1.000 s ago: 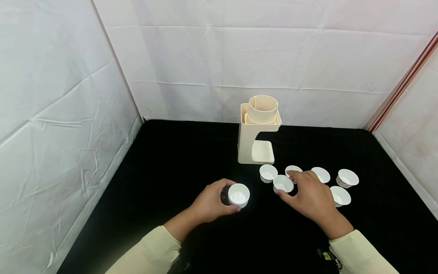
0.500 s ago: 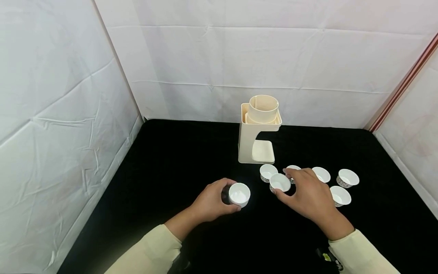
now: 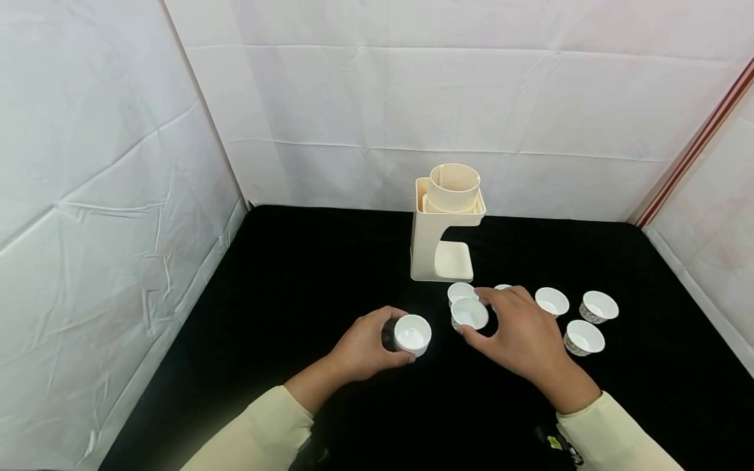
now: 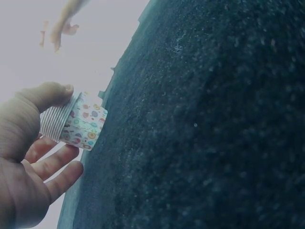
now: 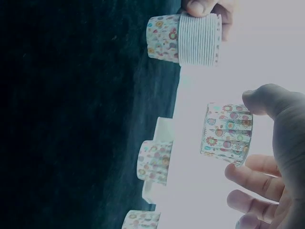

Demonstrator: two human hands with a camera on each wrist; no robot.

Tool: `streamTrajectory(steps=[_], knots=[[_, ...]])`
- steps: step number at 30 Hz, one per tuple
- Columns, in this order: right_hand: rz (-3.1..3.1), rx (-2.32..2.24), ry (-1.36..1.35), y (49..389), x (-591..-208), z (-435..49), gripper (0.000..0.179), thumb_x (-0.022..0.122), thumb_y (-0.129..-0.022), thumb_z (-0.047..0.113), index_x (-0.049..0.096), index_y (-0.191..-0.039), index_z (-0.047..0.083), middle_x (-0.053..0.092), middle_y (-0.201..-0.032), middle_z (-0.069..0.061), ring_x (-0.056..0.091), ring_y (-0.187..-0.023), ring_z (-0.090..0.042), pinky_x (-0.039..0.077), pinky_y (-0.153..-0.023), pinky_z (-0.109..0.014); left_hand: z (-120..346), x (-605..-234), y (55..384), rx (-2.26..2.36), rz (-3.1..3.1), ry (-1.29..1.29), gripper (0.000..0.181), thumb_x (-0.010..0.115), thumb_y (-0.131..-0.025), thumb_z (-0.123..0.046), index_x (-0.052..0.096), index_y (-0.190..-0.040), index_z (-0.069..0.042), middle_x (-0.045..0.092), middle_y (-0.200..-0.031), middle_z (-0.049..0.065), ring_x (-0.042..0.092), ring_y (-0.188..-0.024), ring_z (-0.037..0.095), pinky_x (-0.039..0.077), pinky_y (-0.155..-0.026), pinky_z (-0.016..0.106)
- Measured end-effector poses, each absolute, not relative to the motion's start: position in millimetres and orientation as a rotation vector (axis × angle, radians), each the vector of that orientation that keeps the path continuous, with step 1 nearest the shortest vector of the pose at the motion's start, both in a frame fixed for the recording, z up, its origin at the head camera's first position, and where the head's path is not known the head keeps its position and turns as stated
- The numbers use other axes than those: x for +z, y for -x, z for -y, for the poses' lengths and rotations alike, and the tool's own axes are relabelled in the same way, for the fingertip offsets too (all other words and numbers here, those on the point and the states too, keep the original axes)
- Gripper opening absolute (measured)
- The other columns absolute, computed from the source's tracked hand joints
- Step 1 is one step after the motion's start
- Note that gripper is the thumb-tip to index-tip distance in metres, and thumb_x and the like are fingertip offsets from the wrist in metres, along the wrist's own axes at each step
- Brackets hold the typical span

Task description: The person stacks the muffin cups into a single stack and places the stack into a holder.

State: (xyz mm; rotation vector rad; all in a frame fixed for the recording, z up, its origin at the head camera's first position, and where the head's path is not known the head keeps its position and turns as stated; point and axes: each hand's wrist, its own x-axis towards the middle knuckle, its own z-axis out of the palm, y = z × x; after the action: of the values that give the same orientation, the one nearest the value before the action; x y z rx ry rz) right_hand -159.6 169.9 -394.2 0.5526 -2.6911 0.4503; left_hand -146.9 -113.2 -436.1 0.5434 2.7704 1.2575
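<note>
My left hand [image 3: 368, 347] grips a stack of nested paper baking cups [image 3: 412, 335] between thumb and fingers, rims upward. In the left wrist view, the stack [image 4: 78, 121] shows layered white rims and a colourful floral print. To its right, my right hand [image 3: 524, 337] pinches a single paper baking cup [image 3: 469, 314] at its rim. The right wrist view shows this floral cup [image 5: 227, 132] held between the thumb [image 5: 267, 100] and fingers, raised off the black cloth. In the head view it overlaps another baking cup [image 3: 459, 290] behind it.
A cream plastic stand [image 3: 421, 252] with a round cylinder [image 3: 452, 196] on top stands at the back. More baking cups sit on the right: a left one [image 3: 552, 301], a far one [image 3: 599, 306] and a near one [image 3: 584, 338]. White sheets [image 3: 365, 98] wall the black table.
My right hand has moved left with the single baking cup, bringing it nearer the stack. The left hand has stayed almost still.
</note>
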Motion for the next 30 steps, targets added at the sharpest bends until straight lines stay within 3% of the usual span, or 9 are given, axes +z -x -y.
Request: streamTrajectory(steps=[16,23,30], knots=[[2.650,0.424,-0.621,157.2,-387.0,-151.3,0.067,0.082,-0.077,0.056,0.070,-0.126,0.012,0.071,-0.106,-0.007,0.063,-0.105,-0.026,0.056,-0.058,-0.056,113.7,-438.9,147.0,1.279,-2.784,-0.562,0.062,0.093,-0.075,-0.029,0.063,-0.128,-0.014,0.068,-0.117,-0.002,0.063,-0.101,0.012,0.055,-0.088,0.035],[2.667,0.461,-0.645,154.9,-384.3,-144.2,0.067,0.083,-0.077,0.055,0.070,-0.127,0.013,0.070,-0.107,-0.006,0.062,-0.105,-0.024,0.056,-0.054,-0.045,113.2,-438.9,146.9,1.275,-2.793,-0.559,0.062,0.093,-0.075,-0.029,0.063,-0.127,-0.015,0.068,-0.116,-0.003,0.063,-0.100,0.011,0.055,-0.087,0.034],[2.635,0.465,-0.675,153.3,-380.4,-136.4,0.067,0.084,-0.075,0.057,0.071,-0.124,0.013,0.069,-0.105,-0.006,0.063,-0.101,-0.023,0.056,-0.056,-0.042,113.0,-438.3,146.9,1.277,-2.776,-0.554,0.062,0.093,-0.076,-0.029,0.062,-0.128,-0.014,0.068,-0.116,-0.002,0.063,-0.100,0.011,0.055,-0.089,0.036]])
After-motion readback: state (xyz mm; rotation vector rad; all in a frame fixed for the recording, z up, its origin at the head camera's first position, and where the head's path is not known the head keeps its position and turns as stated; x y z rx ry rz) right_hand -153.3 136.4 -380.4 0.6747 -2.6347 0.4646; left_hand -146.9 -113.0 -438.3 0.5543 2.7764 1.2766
